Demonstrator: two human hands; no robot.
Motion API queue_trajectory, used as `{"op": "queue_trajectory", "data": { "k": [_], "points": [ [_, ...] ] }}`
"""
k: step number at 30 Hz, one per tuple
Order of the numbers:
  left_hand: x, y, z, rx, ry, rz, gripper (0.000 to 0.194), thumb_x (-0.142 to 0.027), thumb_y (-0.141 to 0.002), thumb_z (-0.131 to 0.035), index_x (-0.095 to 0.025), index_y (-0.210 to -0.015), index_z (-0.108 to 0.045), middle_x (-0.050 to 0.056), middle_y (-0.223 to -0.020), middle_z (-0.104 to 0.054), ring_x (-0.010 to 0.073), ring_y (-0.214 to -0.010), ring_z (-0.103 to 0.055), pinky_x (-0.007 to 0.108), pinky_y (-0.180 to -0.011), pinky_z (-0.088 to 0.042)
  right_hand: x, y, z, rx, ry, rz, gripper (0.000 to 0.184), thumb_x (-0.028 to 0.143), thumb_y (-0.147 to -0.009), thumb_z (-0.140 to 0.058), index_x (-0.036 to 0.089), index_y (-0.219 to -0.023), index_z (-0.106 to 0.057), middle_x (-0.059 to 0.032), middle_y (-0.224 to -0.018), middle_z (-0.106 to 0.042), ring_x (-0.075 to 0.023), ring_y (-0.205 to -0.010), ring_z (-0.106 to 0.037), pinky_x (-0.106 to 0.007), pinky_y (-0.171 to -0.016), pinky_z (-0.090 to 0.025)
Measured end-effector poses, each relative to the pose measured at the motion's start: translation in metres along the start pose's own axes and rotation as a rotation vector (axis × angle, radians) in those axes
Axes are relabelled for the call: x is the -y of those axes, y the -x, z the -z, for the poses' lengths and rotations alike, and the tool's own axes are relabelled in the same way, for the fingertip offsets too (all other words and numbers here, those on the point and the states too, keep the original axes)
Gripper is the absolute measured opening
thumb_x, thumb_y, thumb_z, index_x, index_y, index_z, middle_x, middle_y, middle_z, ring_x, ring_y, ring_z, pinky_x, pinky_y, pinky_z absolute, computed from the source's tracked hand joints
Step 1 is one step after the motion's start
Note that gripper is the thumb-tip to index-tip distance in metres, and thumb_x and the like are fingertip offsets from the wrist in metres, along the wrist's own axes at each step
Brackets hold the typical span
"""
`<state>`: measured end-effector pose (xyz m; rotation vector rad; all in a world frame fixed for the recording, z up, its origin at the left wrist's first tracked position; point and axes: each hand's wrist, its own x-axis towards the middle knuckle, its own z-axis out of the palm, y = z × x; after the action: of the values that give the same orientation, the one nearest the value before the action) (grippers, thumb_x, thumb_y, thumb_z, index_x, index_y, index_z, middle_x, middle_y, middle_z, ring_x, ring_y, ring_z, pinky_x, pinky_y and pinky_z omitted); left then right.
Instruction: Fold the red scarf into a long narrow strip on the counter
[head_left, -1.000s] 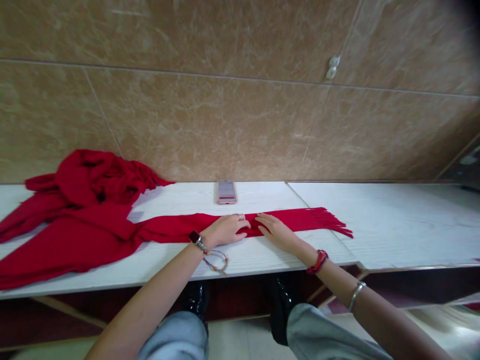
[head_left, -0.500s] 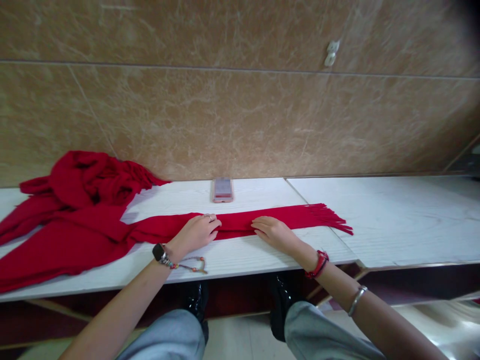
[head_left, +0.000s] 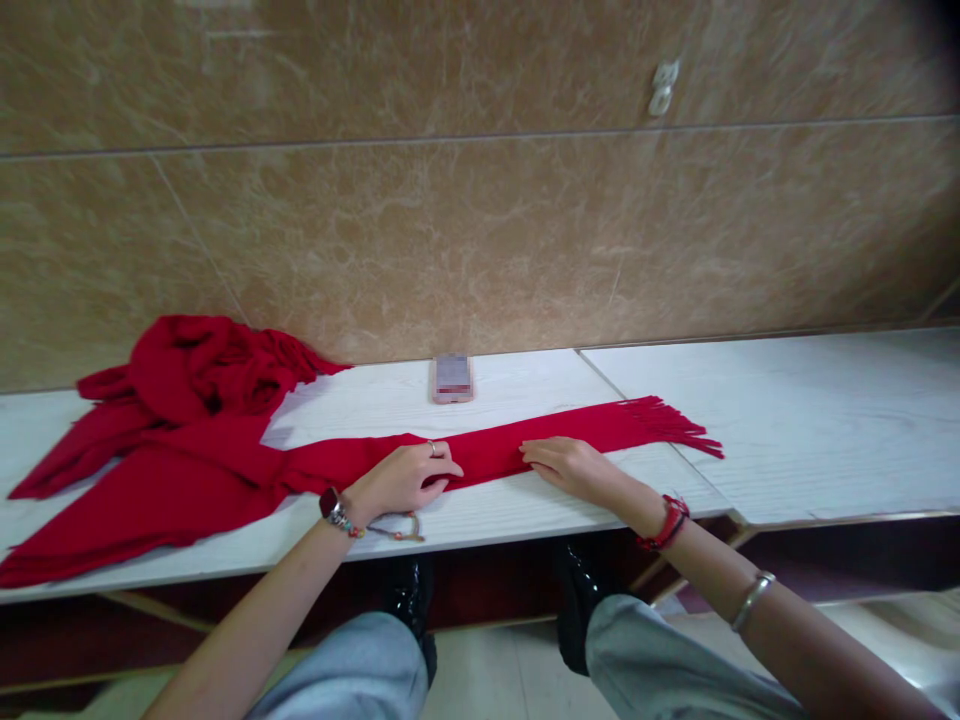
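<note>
A long red scarf [head_left: 495,453] with a fringed right end lies in a narrow folded strip along the white bench top. Its left part widens into loose, wavy cloth. My left hand [head_left: 409,478], with a ring and a dark watch, has its fingers bent and thumb drawn in at the strip's near edge, gripping the cloth. Farther right, my right hand [head_left: 574,468] rests on the strip with fingers stretched out and lying flat. Between the two hands the cloth looks smooth. What is under the fingers is hidden.
Bunched red cloth [head_left: 199,370] is heaped at the back left against the brown tiled wall [head_left: 465,240]. A phone [head_left: 452,380] lies behind the strip. The white bench top [head_left: 810,430] continues right past a seam. Open dark shelving runs below its front edge.
The view has shifted and tilted slightly. A fold line seen between my hands earlier has been smoothed out. Both hands stay at nearly the same places on the scarf.
</note>
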<state>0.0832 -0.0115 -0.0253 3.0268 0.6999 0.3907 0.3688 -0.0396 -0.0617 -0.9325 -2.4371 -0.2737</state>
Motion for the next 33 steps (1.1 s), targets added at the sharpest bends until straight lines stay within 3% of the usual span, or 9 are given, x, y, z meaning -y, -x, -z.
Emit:
{"op": "queue_trajectory", "data": {
  "k": [5,10,15,20,23,28,31,33],
  "points": [
    [0.001,0.0,-0.004,-0.008,0.017,0.009,0.024,-0.016,-0.083,-0.048,-0.022,-0.1,-0.064,0.001,-0.09,-0.059,0.0102,-0.074,-0.057,0.02,-0.069,-0.043,-0.001,0.001,0.002,0.04,0.003,0.018,0.021,0.01,-0.083,-0.048,0.013,-0.097,-0.063,-0.0125,-0.103,-0.066,-0.0212,-0.096,-0.062,-0.032,-0.081,-0.05],
    [0.005,-0.001,-0.004,-0.104,-0.115,0.093,0.021,-0.016,-0.084,-0.046,-0.019,-0.096,-0.063,0.003,-0.093,-0.06,0.0135,-0.078,-0.057,0.025,-0.073,-0.044,0.004,-0.004,0.002,0.075,0.04,-0.118,0.024,0.01,-0.083,-0.046,0.015,-0.101,-0.062,-0.0107,-0.099,-0.068,-0.0194,-0.089,-0.064,-0.031,-0.078,-0.051],
    [0.011,0.001,-0.002,0.012,-0.192,0.134,0.019,-0.015,-0.082,-0.048,-0.018,-0.097,-0.059,0.004,-0.097,-0.06,0.016,-0.087,-0.057,0.028,-0.08,-0.045,0.001,-0.006,-0.004,0.102,0.053,-0.1,0.033,0.007,-0.082,-0.046,0.015,-0.11,-0.06,-0.0108,-0.111,-0.064,-0.0206,-0.101,-0.06,-0.033,-0.086,-0.049],
    [0.032,-0.006,-0.007,0.04,-0.266,0.227,0.021,-0.008,-0.081,-0.043,-0.014,-0.098,-0.055,0.007,-0.101,-0.057,0.0167,-0.091,-0.055,0.029,-0.082,-0.045,-0.007,-0.012,-0.015,0.105,0.051,-0.14,0.041,0.002,-0.078,-0.044,0.015,-0.114,-0.059,-0.0106,-0.117,-0.06,-0.0195,-0.109,-0.055,-0.032,-0.092,-0.046],
    [0.041,-0.01,-0.01,-0.004,-0.329,0.303,0.023,-0.003,-0.08,-0.041,-0.013,-0.095,-0.056,0.008,-0.097,-0.057,0.0171,-0.089,-0.055,0.03,-0.08,-0.046,-0.009,-0.017,-0.019,0.11,0.081,-0.17,0.042,0.0,-0.076,-0.044,0.013,-0.113,-0.059,-0.012,-0.116,-0.06,-0.02,-0.108,-0.055,-0.032,-0.091,-0.046],
    [0.036,-0.001,-0.002,-0.094,-0.389,0.35,0.021,-0.006,-0.079,-0.044,-0.016,-0.093,-0.057,0.007,-0.093,-0.057,0.0191,-0.084,-0.056,0.032,-0.076,-0.048,-0.009,-0.017,-0.018,0.089,0.102,-0.274,0.036,0.002,-0.079,-0.045,0.012,-0.11,-0.061,-0.0137,-0.112,-0.062,-0.0216,-0.101,-0.06,-0.031,-0.085,-0.05],
    [0.031,0.008,0.006,-0.221,-0.288,0.322,0.025,-0.004,-0.077,-0.047,-0.015,-0.096,-0.058,0.006,-0.095,-0.057,0.0178,-0.087,-0.055,0.031,-0.081,-0.047,-0.011,-0.015,-0.016,-0.002,0.024,-0.332,0.035,0.006,-0.083,-0.042,0.013,-0.112,-0.059,-0.012,-0.111,-0.063,-0.0208,-0.1,-0.061,-0.032,-0.086,-0.05],
    [0.029,0.013,0.009,-0.228,-0.187,0.243,0.025,-0.004,-0.076,-0.047,-0.016,-0.095,-0.059,0.005,-0.095,-0.057,0.0163,-0.089,-0.055,0.029,-0.084,-0.045,-0.012,-0.013,-0.014,-0.068,-0.046,-0.329,0.034,0.008,-0.085,-0.04,0.016,-0.112,-0.06,-0.0097,-0.112,-0.063,-0.0192,-0.101,-0.06,-0.032,-0.087,-0.049]
  ]
}}
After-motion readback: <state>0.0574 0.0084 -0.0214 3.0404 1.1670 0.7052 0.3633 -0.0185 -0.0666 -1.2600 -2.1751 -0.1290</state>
